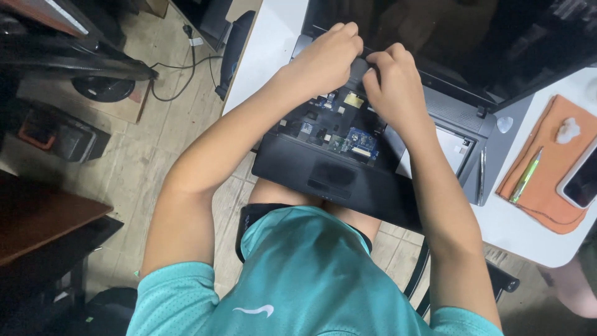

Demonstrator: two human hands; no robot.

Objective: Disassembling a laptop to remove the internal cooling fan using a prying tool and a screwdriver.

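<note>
Laptop (pixel 348 174) with its keyboard taken out lies open on the white table (pixel 273 43), front edge hanging over the person's lap, bare circuit boards (pixel 348 140) showing where the keys would sit. Across the back of that opening, just below the dark screen (pixel 448 37), runs a narrow dark strip (pixel 359 67), and both hands meet on it. Left hand (pixel 326 56) is curled, fingers pressed together and hooked over the strip's left part. Right hand (pixel 393 84) is bunched just beside it, fingertips (pixel 373 61) pinching the strip from above; the two hands almost touch. To the right on the table rest a silver pen (pixel 482 177), an orange cloth (pixel 547 168) carrying a green pen (pixel 526 176), a small white wad (pixel 567 129), and a phone (pixel 584 180).
</note>
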